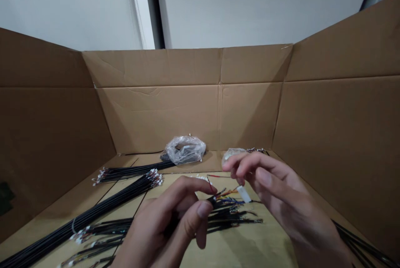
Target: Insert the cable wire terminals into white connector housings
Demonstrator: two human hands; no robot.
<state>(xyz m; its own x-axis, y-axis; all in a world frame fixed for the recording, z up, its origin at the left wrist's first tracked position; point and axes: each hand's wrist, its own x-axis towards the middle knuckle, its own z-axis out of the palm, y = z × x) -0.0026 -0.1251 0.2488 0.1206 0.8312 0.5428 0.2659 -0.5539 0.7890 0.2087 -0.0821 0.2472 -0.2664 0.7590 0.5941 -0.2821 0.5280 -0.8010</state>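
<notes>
My left hand (175,222) is closed, its thumb and index finger pinching a black cable (211,201) near its end. Thin coloured wires, among them red, orange and yellow, fan out from that end. By their tips sits a white connector (244,194), just under my right hand (275,193). The fingers of my right hand are bent but apart from the thumb, with nothing visibly gripped. Whether the connector touches a fingertip is unclear. Behind and below the held cable lie several black cables (231,220) with stripped, coloured wire ends.
Cardboard walls (162,113) enclose the work surface on three sides. A tied bundle of black cables (103,205) with white connectors lies left, a second bundle (140,171) behind it. Clear plastic bags (186,150) rest at the back. More black cables (359,239) lie at right.
</notes>
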